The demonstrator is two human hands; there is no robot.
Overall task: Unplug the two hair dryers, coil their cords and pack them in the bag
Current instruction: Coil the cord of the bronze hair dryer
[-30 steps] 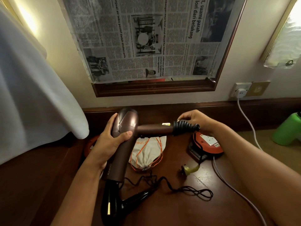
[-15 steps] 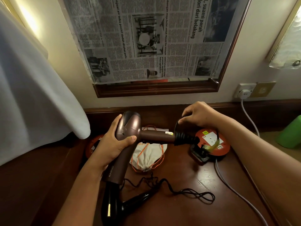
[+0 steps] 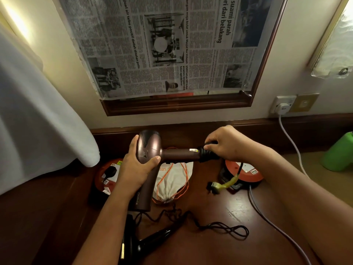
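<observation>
A person holds a brown hair dryer (image 3: 152, 161) above a dark wooden desk (image 3: 210, 245). The left hand (image 3: 136, 167) grips the dryer's body, thumb across the front. The handle points right, and its black cord (image 3: 207, 153) is wound in tight coils around the handle's end. The right hand (image 3: 227, 143) is curled around those coils, pinching the cord against the handle.

Half a second earlier the right hand was raised above the handle with the cord lifted in a loop; now it has come down onto the coils, and one more turn is wound on. The yellow-taped plug (image 3: 219, 186) now dangles below the hand on a short free length (earlier it blurred across the orange cord reel (image 3: 246, 172)).

A white drawstring bag (image 3: 172, 180) with orange strings lies flat on the desk beneath the dryer, unchanged. A second, black hair dryer (image 3: 152, 241) lies nearer the viewer, its cord (image 3: 225, 227) loose across the wood as before. Another reel (image 3: 108, 175) sits at left, with a black plug in it.
</observation>
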